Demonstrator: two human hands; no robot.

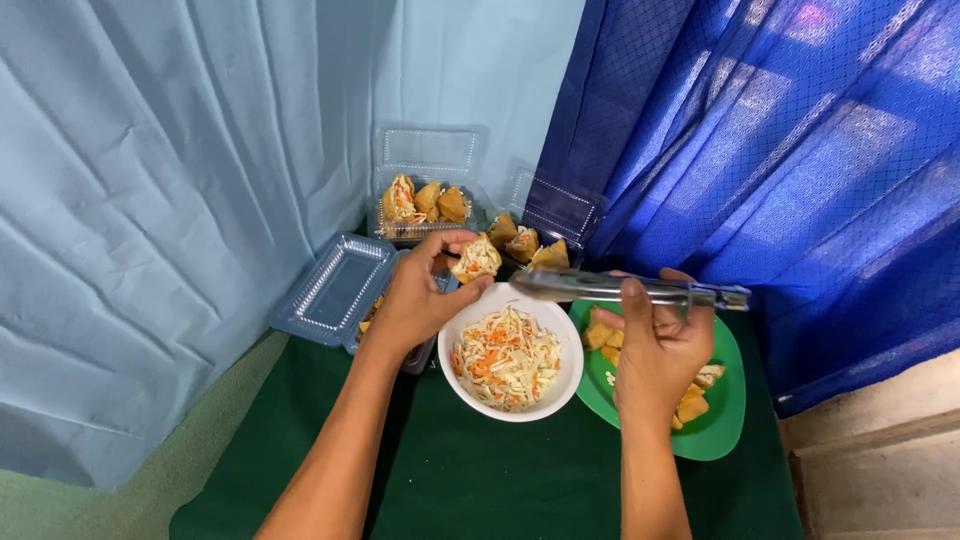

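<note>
Stuffing step in hand, judging by layout. Left hand (415, 300) pinched shut round a golden fried tofu pocket w/ shredded filling showing (477, 259), held up just above far rim of round white bowl (565, 385); bowl full of shredded cabbage & carrot slaw (507, 357). Right hand (655, 350) closed round slim metal tongs (625, 289), held level across bowl's far edge, tips pointing left twd the pocket, near it but not touching. Cannot tell if tong tips carry any slaw.

Beside bowl on right: green oval plastic plate (725, 425) w/ plain fried tofu pieces (602, 335), partly hidden under right hand. Further back: two clear plastic hinged boxes holding filled pockets, one (425, 205) against pale blue curtain (150, 200), other (525, 243) by dark blue curtain (780, 150). Open clear box w/ lid flat (340, 285) under left wrist; contents mostly hidden. All on dark green cloth-covered surface (480, 480).

Pocket looks already filled, so prob. a top-up or ready for boxing. Next move calls for steady pinch so filling stays put, tongs kept clear of bowl rim, & a free slot in a box – open one at left nearest.
</note>
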